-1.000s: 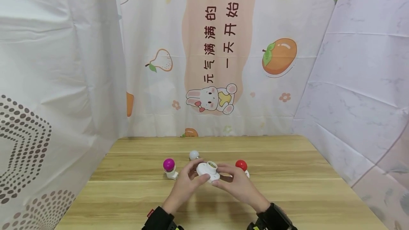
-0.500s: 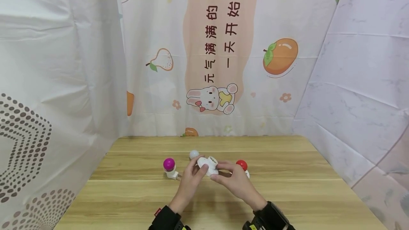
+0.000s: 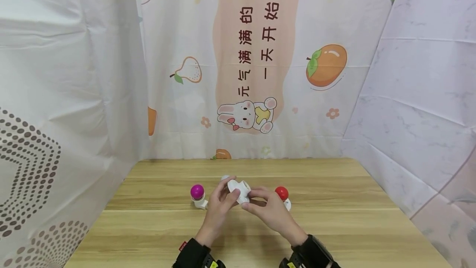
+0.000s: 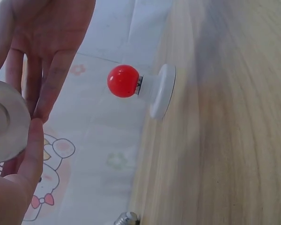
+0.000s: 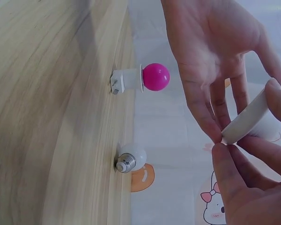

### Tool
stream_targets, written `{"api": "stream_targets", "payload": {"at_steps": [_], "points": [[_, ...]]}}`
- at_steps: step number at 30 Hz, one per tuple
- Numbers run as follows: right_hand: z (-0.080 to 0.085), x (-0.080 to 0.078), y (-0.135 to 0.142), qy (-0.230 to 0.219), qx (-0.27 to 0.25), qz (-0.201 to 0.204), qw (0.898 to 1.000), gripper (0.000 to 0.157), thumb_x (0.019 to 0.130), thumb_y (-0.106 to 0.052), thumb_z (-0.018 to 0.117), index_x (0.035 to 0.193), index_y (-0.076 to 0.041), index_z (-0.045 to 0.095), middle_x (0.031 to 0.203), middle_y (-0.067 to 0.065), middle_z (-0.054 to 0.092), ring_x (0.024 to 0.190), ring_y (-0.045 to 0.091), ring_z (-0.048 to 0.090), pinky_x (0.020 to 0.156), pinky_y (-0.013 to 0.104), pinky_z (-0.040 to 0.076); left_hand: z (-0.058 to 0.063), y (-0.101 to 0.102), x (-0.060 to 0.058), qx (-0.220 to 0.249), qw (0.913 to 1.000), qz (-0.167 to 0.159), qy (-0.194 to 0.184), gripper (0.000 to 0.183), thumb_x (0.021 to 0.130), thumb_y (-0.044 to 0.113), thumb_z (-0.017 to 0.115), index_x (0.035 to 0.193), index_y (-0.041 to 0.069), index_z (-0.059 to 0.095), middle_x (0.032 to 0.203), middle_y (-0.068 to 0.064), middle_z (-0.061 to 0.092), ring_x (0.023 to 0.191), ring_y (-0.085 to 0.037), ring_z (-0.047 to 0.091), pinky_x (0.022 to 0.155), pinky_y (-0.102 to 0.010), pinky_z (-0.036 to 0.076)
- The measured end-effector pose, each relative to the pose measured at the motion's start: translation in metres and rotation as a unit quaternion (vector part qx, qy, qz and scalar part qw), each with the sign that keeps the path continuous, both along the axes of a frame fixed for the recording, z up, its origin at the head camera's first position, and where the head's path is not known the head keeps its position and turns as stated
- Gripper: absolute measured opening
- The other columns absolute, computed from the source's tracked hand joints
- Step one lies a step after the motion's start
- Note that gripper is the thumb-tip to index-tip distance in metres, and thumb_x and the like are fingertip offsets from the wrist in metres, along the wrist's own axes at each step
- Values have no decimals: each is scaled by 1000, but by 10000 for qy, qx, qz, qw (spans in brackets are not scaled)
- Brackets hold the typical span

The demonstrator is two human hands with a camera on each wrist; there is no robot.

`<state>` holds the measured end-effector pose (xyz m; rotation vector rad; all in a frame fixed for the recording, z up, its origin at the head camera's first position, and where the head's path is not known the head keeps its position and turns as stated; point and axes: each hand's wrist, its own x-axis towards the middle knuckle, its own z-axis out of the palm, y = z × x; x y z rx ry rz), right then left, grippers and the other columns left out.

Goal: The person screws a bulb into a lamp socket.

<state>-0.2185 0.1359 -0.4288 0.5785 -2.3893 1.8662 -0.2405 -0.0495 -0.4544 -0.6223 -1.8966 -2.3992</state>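
Note:
Both hands hold a white round-based lamp holder (image 3: 239, 190) above the middle of the table. My left hand (image 3: 217, 212) pinches its left side, thumb on the near face. On the right, the fingertips of my right hand (image 3: 276, 213) grip the edge. The holder is tilted, its socket pointing up and to the right in the head view. Its flat underside (image 4: 11, 117), with brass contacts, faces the left wrist camera. In the right wrist view the base (image 5: 247, 117) appears edge-on between the fingers.
A magenta bulb (image 3: 197, 192) sits in a white plug-in socket (image 5: 127, 79) to the left. Behind the left hand lies a loose white bulb (image 5: 138, 157) with a metal screw base. A red bulb (image 4: 123, 80) stands in another white holder (image 4: 164, 91) at right. Printed curtains surround the table (image 3: 334, 226).
The lamp holder has tilted in the hands, its socket opening turning from facing the head camera toward the right. Both hands have shifted slightly, and the left now covers more of the white bulb.

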Motion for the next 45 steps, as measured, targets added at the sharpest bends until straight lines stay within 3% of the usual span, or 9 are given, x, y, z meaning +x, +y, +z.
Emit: {"api": "stream_targets", "payload": {"at_steps": [11,18,25,28,35,41,45], "points": [[0,-3,3,55,283,140,9995,39,93,-19,77,122,6,70,128,21,62,118,39,62,94,33,55,7,-13,-6,-39,9992,314,234,48,101,14,60,144,-3,48,126,-18,54,108,-19,60,89,-30,56],[3,-15,5,97,618,80,9980,36,96,-23,73,126,-4,69,128,18,64,115,36,65,90,34,57,16,-23,-10,414,9972,498,373,44,103,13,54,142,-7,47,120,-15,56,104,-19,62,89,-29,56],[5,-34,-1,475,1132,-147,9923,32,96,-19,73,124,-4,70,125,14,66,119,36,60,100,51,51,19,-30,-14,619,9946,704,454,40,104,12,52,139,-6,49,113,-10,59,99,-16,62,84,-27,57],[5,-40,-5,515,1345,-194,9894,34,95,-20,73,125,-3,69,125,13,65,118,35,60,101,53,50,19,-32,-14,622,9943,740,461,42,104,14,51,140,-6,48,114,-10,58,100,-15,61,86,-27,56],[5,-61,-19,629,2018,-429,9765,47,94,-27,74,132,-1,64,132,15,62,120,36,58,101,53,50,19,-33,-14,737,9939,678,465,41,104,16,51,140,-4,49,116,-10,58,104,-17,61,89,-28,56],[3,-81,-29,817,2821,-529,9544,50,93,-27,76,135,-2,63,134,16,60,125,35,56,102,53,49,19,-34,-13,754,9940,620,484,38,105,16,50,139,-1,51,115,-9,57,102,-15,61,88,-29,56],[1,-90,-35,597,3147,-574,9456,55,92,-30,77,139,-6,60,139,15,57,129,33,53,106,53,46,19,-36,-13,718,9942,611,526,37,105,17,49,138,0,52,116,-9,57,102,-15,60,88,-29,55]]}}
